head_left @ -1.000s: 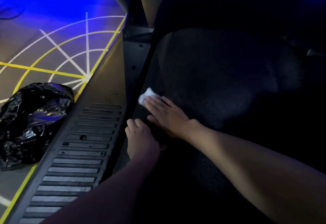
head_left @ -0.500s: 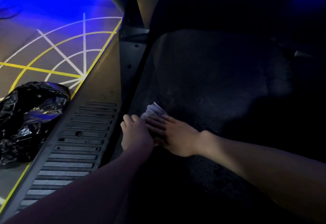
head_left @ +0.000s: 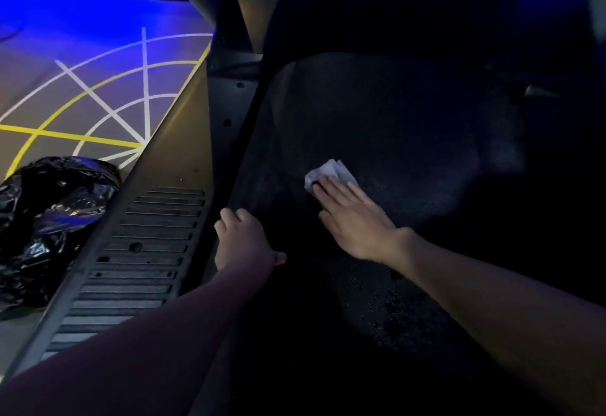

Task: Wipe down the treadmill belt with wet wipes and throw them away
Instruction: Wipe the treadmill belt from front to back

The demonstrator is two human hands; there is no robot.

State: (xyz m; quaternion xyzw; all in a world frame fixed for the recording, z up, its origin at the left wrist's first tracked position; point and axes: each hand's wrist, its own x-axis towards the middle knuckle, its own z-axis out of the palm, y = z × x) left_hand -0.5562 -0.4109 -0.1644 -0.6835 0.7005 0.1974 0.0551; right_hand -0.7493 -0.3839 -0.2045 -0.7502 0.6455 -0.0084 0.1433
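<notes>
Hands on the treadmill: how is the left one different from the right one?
The right hand lies flat, fingers straight; the left hand has curled fingers. The right hand presses a white wipe; the left hand has none. Both rest on the dark belt.

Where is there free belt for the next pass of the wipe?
Free: belt ahead and right of the wipe, up to the dark front cover; ribbed side rail between black bag and left hand. Crowded: belt's left edge, where the left hand rests near the right hand pressing the wipe.
</notes>
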